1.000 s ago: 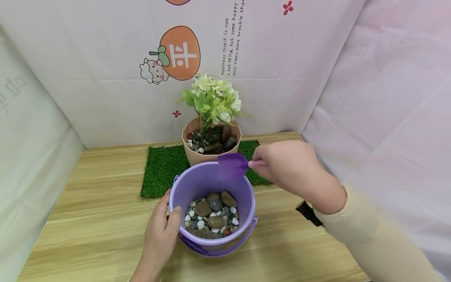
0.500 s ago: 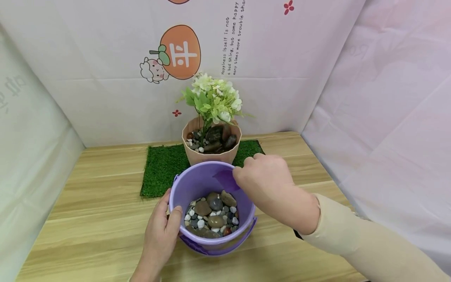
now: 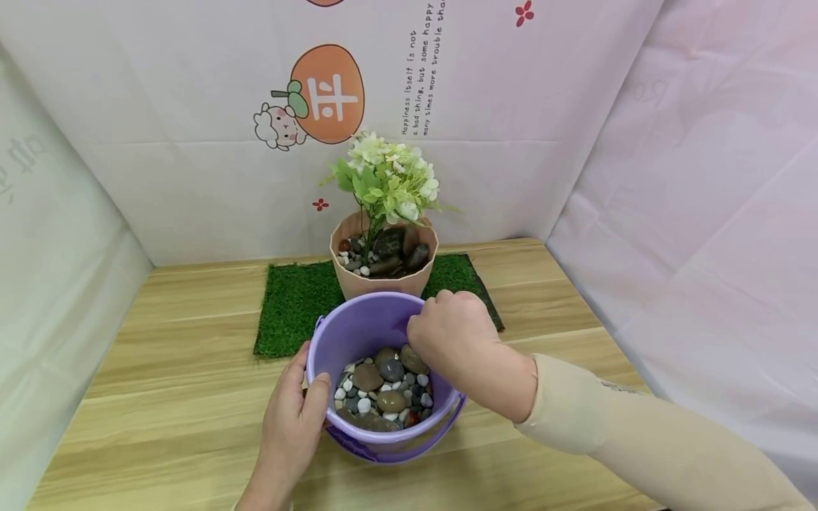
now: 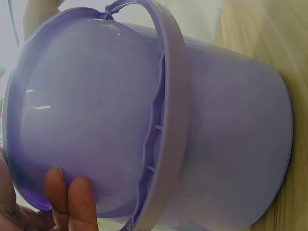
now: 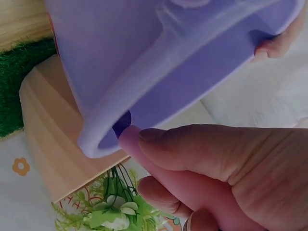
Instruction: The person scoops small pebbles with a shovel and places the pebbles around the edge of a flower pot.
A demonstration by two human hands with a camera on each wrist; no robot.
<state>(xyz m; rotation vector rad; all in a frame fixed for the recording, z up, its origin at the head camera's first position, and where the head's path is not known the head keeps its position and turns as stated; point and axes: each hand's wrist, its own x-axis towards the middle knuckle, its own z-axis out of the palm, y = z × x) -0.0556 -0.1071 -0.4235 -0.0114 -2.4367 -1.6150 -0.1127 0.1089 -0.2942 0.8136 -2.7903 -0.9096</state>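
A purple bucket (image 3: 345, 333) stands on the wooden table, with pebbles and larger stones (image 3: 391, 402) in its bottom. My left hand (image 3: 290, 422) grips its left rim, thumb over the edge; some of the fingers (image 4: 83, 202) show against the outer wall in the left wrist view. My right hand (image 3: 460, 344) is over the right rim, holding a toy shovel by its pink handle (image 5: 187, 180). The shovel's purple blade (image 5: 122, 123) reaches inside the bucket, mostly hidden by the hand and wall. The bucket's handle (image 4: 173, 120) hangs down on the near side.
Right behind the bucket is a peach flower pot (image 3: 383, 285) with stones and a white-flowered plant (image 3: 393, 181). It stands on a green turf mat (image 3: 297, 305). Printed white cloth (image 3: 211, 191) encloses the table (image 3: 160, 397) at the back and sides.
My right hand has moved left and a little down, bringing the shovel's blade from above the far rim into the bucket. The left hand and bucket have stayed still.
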